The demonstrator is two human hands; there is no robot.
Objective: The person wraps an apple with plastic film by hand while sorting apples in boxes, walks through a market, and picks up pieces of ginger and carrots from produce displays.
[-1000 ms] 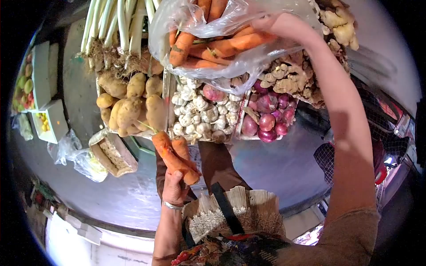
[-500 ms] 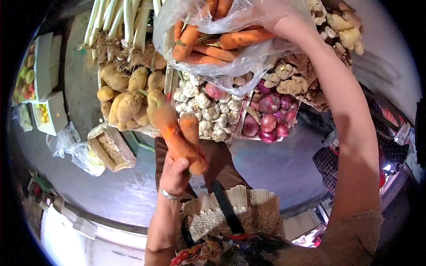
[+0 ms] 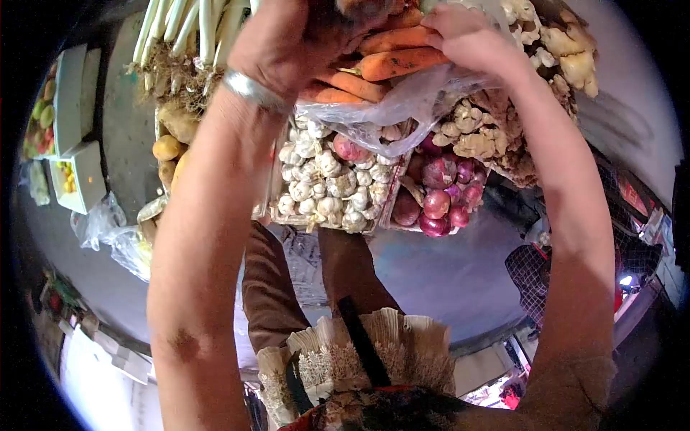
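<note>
A clear plastic bag (image 3: 402,118) of carrots (image 3: 404,63) lies open over the garlic bulbs (image 3: 327,179) at the top of the view. My left hand (image 3: 284,47), with a silver bangle at its wrist, reaches over the bag's left side. Its fingers are in shadow and cut off by the frame's top, so what they hold is hidden. At the bag's right side my right hand (image 3: 467,36) has its fingers closed on the plastic, close against the carrot ends.
Red onions (image 3: 436,201) and ginger (image 3: 478,133) lie to the right. Potatoes (image 3: 169,147) sit at left, partly behind my left forearm, below leeks (image 3: 208,32) with roots. White boxes (image 3: 90,176) of fruit and plastic bags (image 3: 108,223) stand on the floor at far left.
My left hand, which held carrots low in front of my lap, has risen and moved forward over the bag. Those carrots are out of sight. My right hand stays at the bag.
</note>
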